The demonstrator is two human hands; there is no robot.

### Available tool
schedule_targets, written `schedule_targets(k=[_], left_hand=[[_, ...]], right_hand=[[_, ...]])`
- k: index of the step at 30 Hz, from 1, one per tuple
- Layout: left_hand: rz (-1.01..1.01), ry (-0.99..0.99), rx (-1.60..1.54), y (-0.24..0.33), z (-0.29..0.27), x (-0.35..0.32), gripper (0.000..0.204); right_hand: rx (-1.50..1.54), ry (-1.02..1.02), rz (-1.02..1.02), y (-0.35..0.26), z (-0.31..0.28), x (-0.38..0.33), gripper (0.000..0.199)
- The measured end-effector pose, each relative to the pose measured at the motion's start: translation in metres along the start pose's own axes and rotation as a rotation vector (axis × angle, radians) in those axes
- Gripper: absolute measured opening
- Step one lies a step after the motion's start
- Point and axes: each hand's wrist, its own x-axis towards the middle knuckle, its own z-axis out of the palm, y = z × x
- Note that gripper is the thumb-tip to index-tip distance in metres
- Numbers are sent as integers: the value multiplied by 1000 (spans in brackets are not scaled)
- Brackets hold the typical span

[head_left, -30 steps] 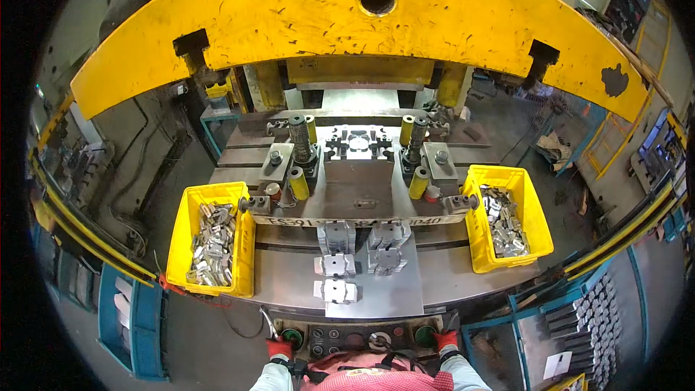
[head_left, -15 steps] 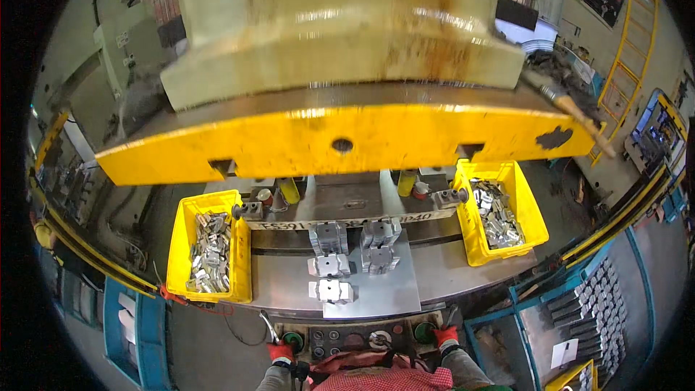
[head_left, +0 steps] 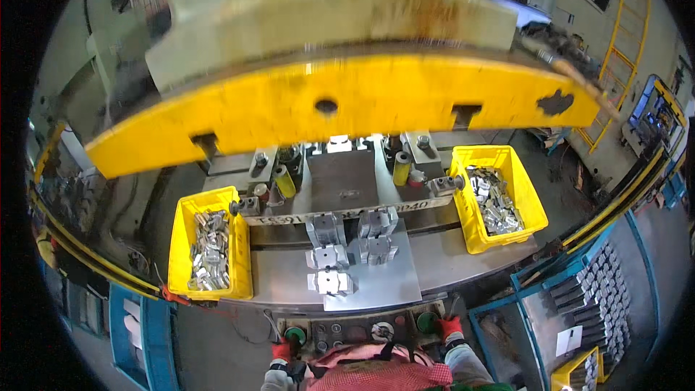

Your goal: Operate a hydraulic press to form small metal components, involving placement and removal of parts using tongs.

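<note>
My left hand [head_left: 281,351], in a red glove, is closed beside the left green button [head_left: 295,335] of the control panel [head_left: 337,334]. A slim metal tool [head_left: 273,326] sticks up out of it; its kind is unclear. My right hand [head_left: 450,327], also red-gloved, is closed next to the right green button [head_left: 427,322], with a similar slim metal tool [head_left: 455,307] rising from it. The fingers are mostly hidden. Beyond the panel, stacks of bent metal parts [head_left: 331,282] stand on a sheet metal plate [head_left: 391,286] before the press die [head_left: 340,174].
Overhead hangs the press's yellow ram [head_left: 391,94]. Yellow bins of small metal pieces flank the die, one on the left [head_left: 246,268] and one on the right [head_left: 537,217]. At right, a blue-framed rack [head_left: 521,318] holds rows of metal parts.
The yellow ram has risen, and more of the die beneath it shows. My view has shifted slightly. Both hands stay beside the green buttons.
</note>
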Motion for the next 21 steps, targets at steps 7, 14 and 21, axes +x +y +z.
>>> schedule_targets(k=[7, 14, 21], left_hand=[[172, 403, -701, 62, -46, -116, 25], [535, -79, -488, 291, 10, -179, 39], [366, -795, -137, 504, 153, -187, 25]], right_hand=[[1013, 481, 121, -27, -80, -23, 24], [806, -203, -469, -280, -124, -101, 41], [304, -607, -989, -471, -20, -51, 37]])
